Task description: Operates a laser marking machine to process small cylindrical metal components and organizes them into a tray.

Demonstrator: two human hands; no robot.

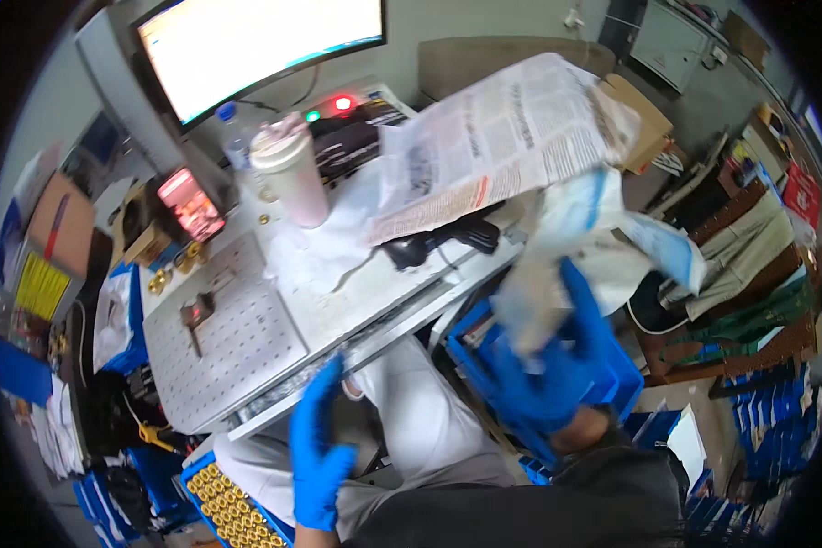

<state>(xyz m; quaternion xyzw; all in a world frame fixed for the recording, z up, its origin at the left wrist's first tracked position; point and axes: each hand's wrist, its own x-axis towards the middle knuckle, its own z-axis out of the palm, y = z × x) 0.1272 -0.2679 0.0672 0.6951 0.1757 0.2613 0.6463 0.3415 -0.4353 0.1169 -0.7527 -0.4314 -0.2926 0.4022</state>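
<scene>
My right hand, in a blue glove and smeared by motion, is above a blue bin to the right of the desk. It has hold of a crumpled, translucent plastic bag with white and blue parts that spreads up and to the right. What is inside the bag cannot be made out. My left hand, also gloved in blue, hovers over my lap beside the desk's front edge. Its fingers are stretched out and nothing is in them.
On the desk are a perforated metal plate with a small dark tool, a lidded tumbler, a lit phone and a large printed sack. A tray of brass fittings sits low left. A loaded chair stands right.
</scene>
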